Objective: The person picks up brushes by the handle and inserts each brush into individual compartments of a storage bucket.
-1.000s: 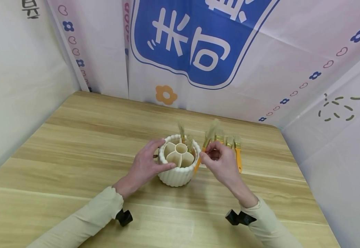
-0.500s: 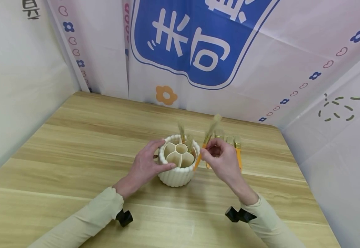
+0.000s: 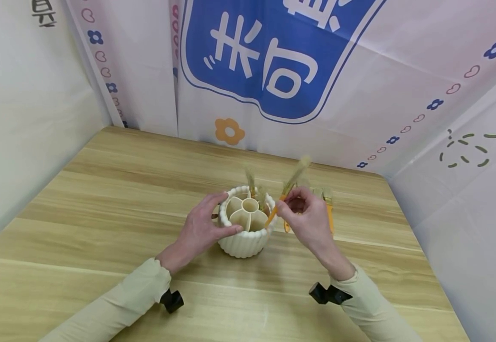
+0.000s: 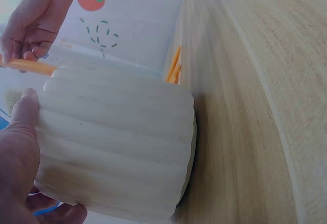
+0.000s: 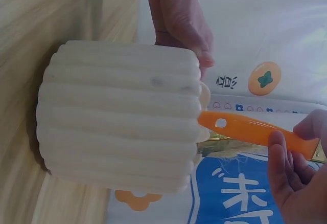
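Note:
A cream ribbed pot [image 3: 242, 244] stands upright on the table, with a petal-shaped divider [image 3: 250, 205] inside. My left hand [image 3: 201, 225] grips its left side, thumb over the near rim and fingers at the far-left rim. In my right hand [image 3: 305, 216] is a paintbrush, pinched between thumb and fingers by its orange handle [image 5: 250, 130], bristles up and leaning right. The handle's holed end is right at the pot's right rim in the right wrist view. Two brushes [image 3: 250, 179] stand in the rear right compartments, bristles up.
Several more orange-handled brushes [image 3: 328, 209] lie on the wooden table [image 3: 145, 185] to the right of the pot, partly hidden behind my right hand. Printed white sheets [image 3: 145, 85] enclose the table at the back and sides.
My right hand has shifted the brush slightly: its handle end has risen from beside the pot to the rim, and its bristles tilt further right. The left hand and pot stay put.

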Tool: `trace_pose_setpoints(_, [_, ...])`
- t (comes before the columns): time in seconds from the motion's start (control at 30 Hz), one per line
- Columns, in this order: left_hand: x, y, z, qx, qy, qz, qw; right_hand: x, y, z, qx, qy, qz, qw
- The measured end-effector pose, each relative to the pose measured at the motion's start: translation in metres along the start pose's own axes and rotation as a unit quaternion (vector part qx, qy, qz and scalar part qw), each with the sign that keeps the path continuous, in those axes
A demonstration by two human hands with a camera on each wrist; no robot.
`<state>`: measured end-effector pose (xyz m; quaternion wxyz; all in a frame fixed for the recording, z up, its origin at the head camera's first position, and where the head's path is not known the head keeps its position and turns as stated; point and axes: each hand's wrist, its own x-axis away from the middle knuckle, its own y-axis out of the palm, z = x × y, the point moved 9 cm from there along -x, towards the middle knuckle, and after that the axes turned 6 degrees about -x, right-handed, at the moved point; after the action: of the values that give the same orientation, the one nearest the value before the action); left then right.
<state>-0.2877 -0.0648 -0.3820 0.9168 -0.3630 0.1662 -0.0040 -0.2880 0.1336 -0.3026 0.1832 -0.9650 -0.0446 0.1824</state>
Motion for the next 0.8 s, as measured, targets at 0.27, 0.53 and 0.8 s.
trace_pose_setpoints(0.27, [0.001,-0.001,0.001,0.010,0.011,0.005,0.9999,0.002,0.024,0.020,0.009,0.011,-0.044,0.999])
trace_pose_setpoints(0.53, [0.000,-0.002,0.002,0.005,0.017,0.010,0.9998,0.008,0.037,0.027,0.055,0.000,-0.077,0.996])
trace_pose_setpoints(0.8, [0.000,-0.001,0.001,0.009,0.017,0.009,0.9998,0.011,0.041,0.023,0.092,-0.034,-0.076,0.992])
